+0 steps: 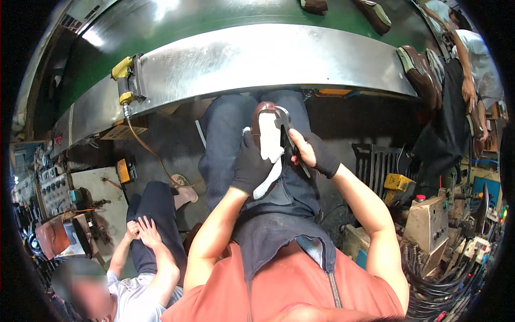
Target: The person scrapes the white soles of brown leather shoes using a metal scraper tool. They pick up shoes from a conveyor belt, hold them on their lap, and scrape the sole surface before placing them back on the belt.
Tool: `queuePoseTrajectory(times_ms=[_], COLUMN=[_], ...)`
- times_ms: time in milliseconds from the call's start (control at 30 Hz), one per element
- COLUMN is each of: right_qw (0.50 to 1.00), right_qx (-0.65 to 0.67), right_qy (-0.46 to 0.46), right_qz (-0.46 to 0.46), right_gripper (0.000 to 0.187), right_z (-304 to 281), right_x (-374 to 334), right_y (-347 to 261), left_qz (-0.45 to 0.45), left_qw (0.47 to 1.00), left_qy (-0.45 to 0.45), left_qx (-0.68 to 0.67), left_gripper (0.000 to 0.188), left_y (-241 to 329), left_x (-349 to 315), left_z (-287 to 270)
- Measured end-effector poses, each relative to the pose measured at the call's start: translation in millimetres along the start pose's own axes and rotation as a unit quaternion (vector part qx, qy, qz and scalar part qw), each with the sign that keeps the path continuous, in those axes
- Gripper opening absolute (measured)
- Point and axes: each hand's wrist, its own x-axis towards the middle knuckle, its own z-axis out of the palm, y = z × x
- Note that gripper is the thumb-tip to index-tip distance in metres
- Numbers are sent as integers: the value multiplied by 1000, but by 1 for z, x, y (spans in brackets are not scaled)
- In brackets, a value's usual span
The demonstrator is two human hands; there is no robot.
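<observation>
Over my lap is a brown shoe upper (257, 121), toe pointing away from me, with its white underside (269, 134) turned up. My left hand (252, 163), in a dark fingerless glove, is closed around its left side. My right hand (314, 152), gloved the same way, grips a pair of metal pincers (284, 119). The pincers' head lies against the right edge of the shoe near the toe, and a handle sticks out below my fingers. Whether the jaws pinch the leather is too small to tell. A pale flap (266, 182) hangs from the heel end.
A metal ledge (268, 53) runs ahead of me beside a green belt (214, 27) carrying shoes. A yellow air tool (124, 80) with a hose rests at its left. Brown shoes (424, 72) stand at the right end. A co-worker (142, 273) sits at left; machinery (429, 220) stands at right.
</observation>
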Motion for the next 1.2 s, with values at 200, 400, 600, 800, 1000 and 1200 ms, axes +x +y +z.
queuePoseTrajectory(times_ms=[200,400,600,800,1000,1200], right_qw=[992,871,847,875,811,956], right_qx=[-55,-428,-480,-402,-410,-270], right_qy=[-42,-167,-52,-269,-10,-113], right_qz=[-107,-175,-223,-29,-416,13], right_gripper=[56,55,55,61,47,50], right_z=[-43,-44,-30,-79,-49,-9], right_x=[13,2,3,0,-36,-36], right_y=[41,-15,13,-37,-58,33], left_qz=[-40,51,-199,6,98,58], left_qw=[956,968,891,997,993,994], left_qy=[-3,-79,-299,71,-34,11], left_qx=[-291,-231,-277,-42,-49,-95], left_gripper=[49,48,52,67,61,94], left_y=[-17,-15,-6,-17,-42,-22], left_x=[-34,-56,-9,2,6,-67], left_z=[11,2,6,62,51,37])
